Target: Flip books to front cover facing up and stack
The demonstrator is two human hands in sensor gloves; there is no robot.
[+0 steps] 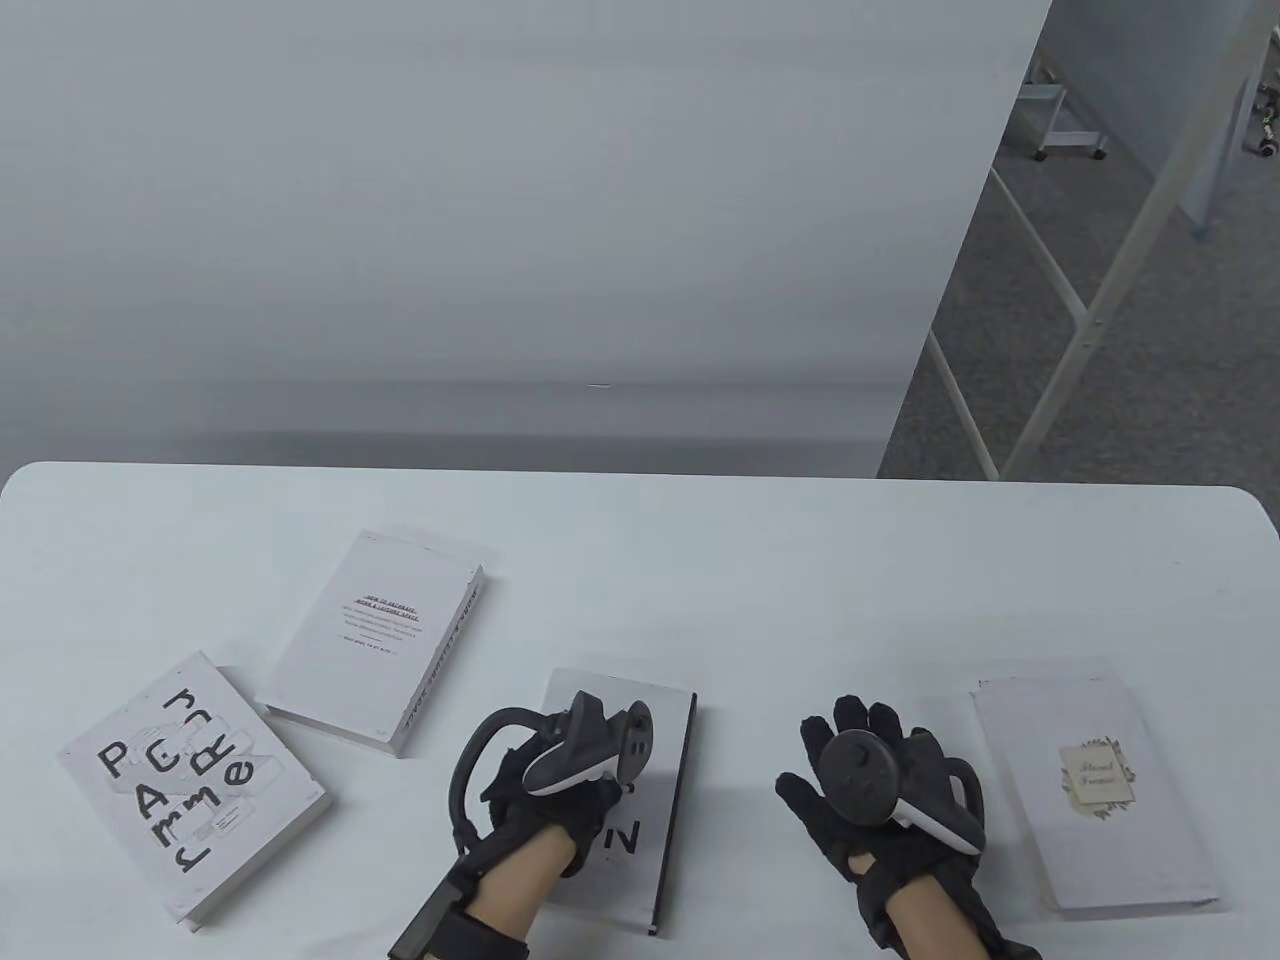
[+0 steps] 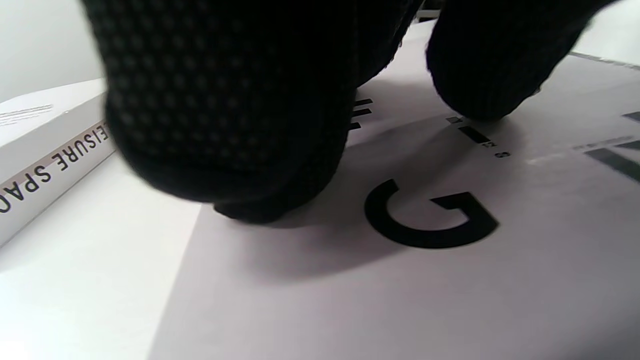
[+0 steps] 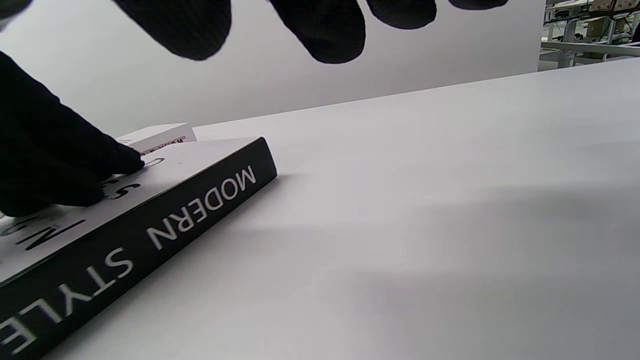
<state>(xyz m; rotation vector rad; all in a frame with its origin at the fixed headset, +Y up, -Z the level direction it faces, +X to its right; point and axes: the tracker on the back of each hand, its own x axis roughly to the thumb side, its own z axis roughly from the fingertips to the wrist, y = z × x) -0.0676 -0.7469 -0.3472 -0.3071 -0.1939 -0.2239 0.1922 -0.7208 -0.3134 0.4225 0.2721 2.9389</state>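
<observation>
— Left hand (image 1: pixel 545 775)?
— Resting on the black-spined book (image 1: pixel 668 740) at the near edge of the table (image 1: pixel 800 560), fingertips (image 2: pixel 260 200) pressing its cover, not wrapped round any edge.
— Right hand (image 1: pixel 880 790)?
— Hovering over bare table, fingers (image 3: pixel 325 35) spread wide, holding nothing. Open room between spine and hand.
— Other books?
— Floral-label book (image 1: pixel 1095 800) just right of that hand; lettered book (image 1: pixel 190 785) and text-cover book (image 1: pixel 375 640) to the left, corners close, all flat, unstacked.
</observation>
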